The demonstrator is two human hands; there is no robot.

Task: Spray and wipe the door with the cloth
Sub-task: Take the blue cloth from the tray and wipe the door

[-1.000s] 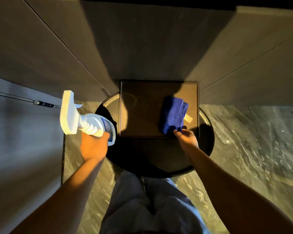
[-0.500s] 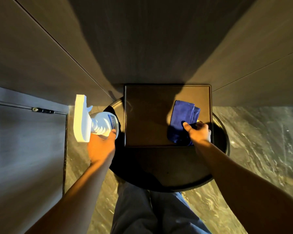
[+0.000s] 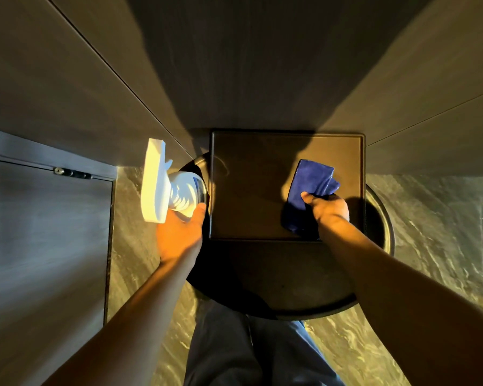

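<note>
My left hand (image 3: 180, 235) grips a white spray bottle (image 3: 168, 188) with a blue label, its nozzle head pointing left toward the grey door (image 3: 39, 246). My right hand (image 3: 328, 208) is closed on a folded blue cloth (image 3: 308, 188) that lies on a dark square tray (image 3: 248, 190). The door fills the left side of the view, with a metal hinge (image 3: 71, 173) at its top edge.
The tray rests on a round black table (image 3: 276, 280) pushed against wood-panelled walls (image 3: 248, 65). The floor (image 3: 444, 232) is dark marbled stone. My legs in blue trousers (image 3: 251, 349) stand right below the table edge.
My right hand has reached onto the cloth and closed on it. The spray bottle in my left hand has stayed about level beside the table. The view has shifted slightly downward.
</note>
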